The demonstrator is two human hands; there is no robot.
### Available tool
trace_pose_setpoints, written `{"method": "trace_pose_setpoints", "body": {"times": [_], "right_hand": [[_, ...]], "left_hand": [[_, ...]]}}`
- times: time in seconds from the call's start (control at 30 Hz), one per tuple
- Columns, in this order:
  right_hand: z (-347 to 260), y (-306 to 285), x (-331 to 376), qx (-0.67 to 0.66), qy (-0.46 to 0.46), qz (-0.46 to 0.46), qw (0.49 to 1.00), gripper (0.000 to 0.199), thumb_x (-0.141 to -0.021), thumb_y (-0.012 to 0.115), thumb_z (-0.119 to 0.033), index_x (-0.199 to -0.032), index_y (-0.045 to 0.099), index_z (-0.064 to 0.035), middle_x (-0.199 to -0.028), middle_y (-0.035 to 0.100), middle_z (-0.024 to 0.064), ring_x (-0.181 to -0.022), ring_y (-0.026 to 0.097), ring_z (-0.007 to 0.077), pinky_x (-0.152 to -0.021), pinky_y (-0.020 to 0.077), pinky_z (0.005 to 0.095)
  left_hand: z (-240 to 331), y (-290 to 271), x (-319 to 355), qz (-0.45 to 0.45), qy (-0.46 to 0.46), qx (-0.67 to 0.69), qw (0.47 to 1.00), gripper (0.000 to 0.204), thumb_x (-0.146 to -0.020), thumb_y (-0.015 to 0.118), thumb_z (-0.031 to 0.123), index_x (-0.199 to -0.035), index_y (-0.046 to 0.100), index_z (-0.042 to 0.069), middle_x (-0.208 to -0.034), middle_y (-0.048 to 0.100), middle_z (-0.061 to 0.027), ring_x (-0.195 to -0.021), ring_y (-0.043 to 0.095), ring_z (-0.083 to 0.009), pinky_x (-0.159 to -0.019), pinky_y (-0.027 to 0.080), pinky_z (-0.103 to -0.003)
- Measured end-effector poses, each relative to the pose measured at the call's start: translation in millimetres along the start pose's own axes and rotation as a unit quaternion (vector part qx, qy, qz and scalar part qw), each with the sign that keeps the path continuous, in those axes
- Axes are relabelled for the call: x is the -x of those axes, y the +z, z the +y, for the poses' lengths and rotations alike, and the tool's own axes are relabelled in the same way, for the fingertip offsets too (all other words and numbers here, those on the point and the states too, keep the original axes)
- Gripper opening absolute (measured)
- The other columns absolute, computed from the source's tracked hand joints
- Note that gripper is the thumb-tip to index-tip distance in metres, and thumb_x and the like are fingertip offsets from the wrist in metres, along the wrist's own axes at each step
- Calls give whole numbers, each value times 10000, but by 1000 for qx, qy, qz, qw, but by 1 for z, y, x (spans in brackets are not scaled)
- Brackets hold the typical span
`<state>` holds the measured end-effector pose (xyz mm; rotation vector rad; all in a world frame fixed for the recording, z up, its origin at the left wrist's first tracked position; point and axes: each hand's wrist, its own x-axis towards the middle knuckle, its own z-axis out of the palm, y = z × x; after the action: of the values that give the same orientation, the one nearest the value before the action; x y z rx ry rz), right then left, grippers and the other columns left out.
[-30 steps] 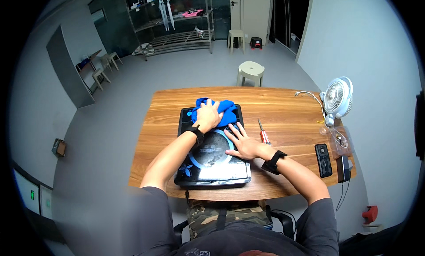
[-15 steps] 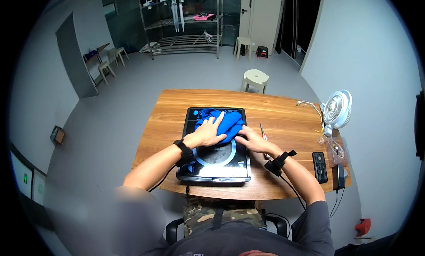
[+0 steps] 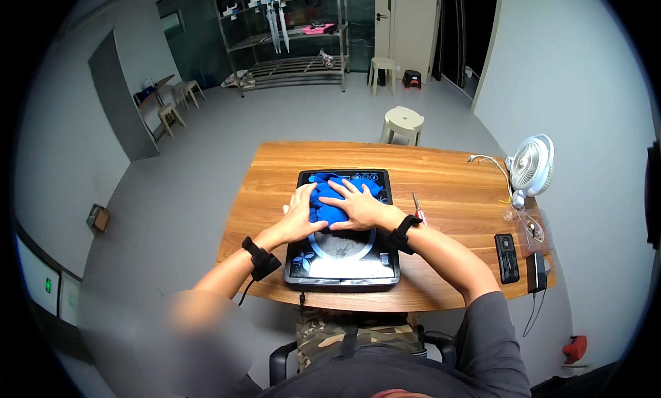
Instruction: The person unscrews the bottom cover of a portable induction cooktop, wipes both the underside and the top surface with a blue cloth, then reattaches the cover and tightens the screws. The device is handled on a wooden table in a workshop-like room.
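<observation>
Nearest the lower edge of the frame, the person's forearms reach up over the near edge of the table (image 3: pixel 275 212), each wrist wearing a black band. In the middle of the frame lies a flat black cooktop (image 3: pixel 344 260) with a round ring marked on its glass top. The left hand (image 3: pixel 301 215) rests spread and flat, partly on the glass, its fingers against the left edge of a blue cloth (image 3: pixel 329 200). The right hand (image 3: pixel 358 205) lies open, palm down, pressing on top of the cloth; neither hand pinches it.

The cloth sits bunched on the far half of the cooktop, towards the centre of the frame. It looks soft, light and limp, so I'd judge it folds wherever it is pushed and is best gathered in a loose fistful at its crumpled middle. The glass under it looks smooth and slippery.

Further right lie a screwdriver (image 3: pixel 416 206), a black remote (image 3: pixel 507 257) and a white fan (image 3: pixel 531 165); beyond the table stands a pale stool (image 3: pixel 403 121).
</observation>
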<state>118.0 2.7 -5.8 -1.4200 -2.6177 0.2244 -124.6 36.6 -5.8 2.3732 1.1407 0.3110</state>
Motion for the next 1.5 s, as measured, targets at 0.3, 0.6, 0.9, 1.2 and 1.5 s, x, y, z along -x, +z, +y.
{"method": "trace_pose_setpoints", "body": {"times": [0.3, 0.6, 0.9, 1.2, 1.5], "right_hand": [[58, 3, 5, 8, 99, 29, 995, 663, -926, 686, -555, -1496, 499, -273, -1628, 356, 133, -1485, 328, 419, -1070, 341, 739], [114, 21, 6, -78, 140, 105, 982, 677, -923, 707, -515, -1490, 485, -219, -1603, 350, 186, -1456, 324, 488, -1106, 395, 674], [54, 22, 67, -61, 40, 100, 992, 660, -963, 680, -458, -1469, 486, -82, -1531, 414, 293, -1434, 342, 528, -1213, 289, 594], [-14, 17, 134, -95, 18, 65, 993, 633, -947, 710, -454, -1446, 515, -117, -1548, 399, 267, -1446, 311, 555, -1169, 339, 636], [-54, 14, 165, -100, 29, 72, 992, 619, -911, 756, -414, -1410, 542, -118, -1528, 419, 252, -1430, 333, 551, -1138, 400, 617]], "left_hand": [[-14, 29, 10, -133, -60, -81, 986, 1378, -819, 707, 752, -1630, -142, 31, -1696, -97, -301, -1585, -95, -444, -1171, 131, -746], [0, 32, 5, -169, -67, -129, 975, 1239, -877, 641, 744, -1659, -62, 89, -1673, -198, -311, -1562, -184, -461, -1124, 188, -788], [-5, 36, 5, -172, -91, -138, 971, 1258, -850, 655, 762, -1666, -67, 134, -1685, -221, -267, -1568, -187, -445, -1119, 223, -775], [-11, 39, 6, -160, -73, -155, 972, 1231, -872, 644, 744, -1667, -67, 128, -1680, -218, -284, -1568, -182, -452, -1102, 252, -759], [-3, 36, 6, -165, -80, -151, 971, 1226, -872, 634, 754, -1668, -58, 128, -1682, -209, -285, -1569, -181, -447, -1099, 259, -767]]}}
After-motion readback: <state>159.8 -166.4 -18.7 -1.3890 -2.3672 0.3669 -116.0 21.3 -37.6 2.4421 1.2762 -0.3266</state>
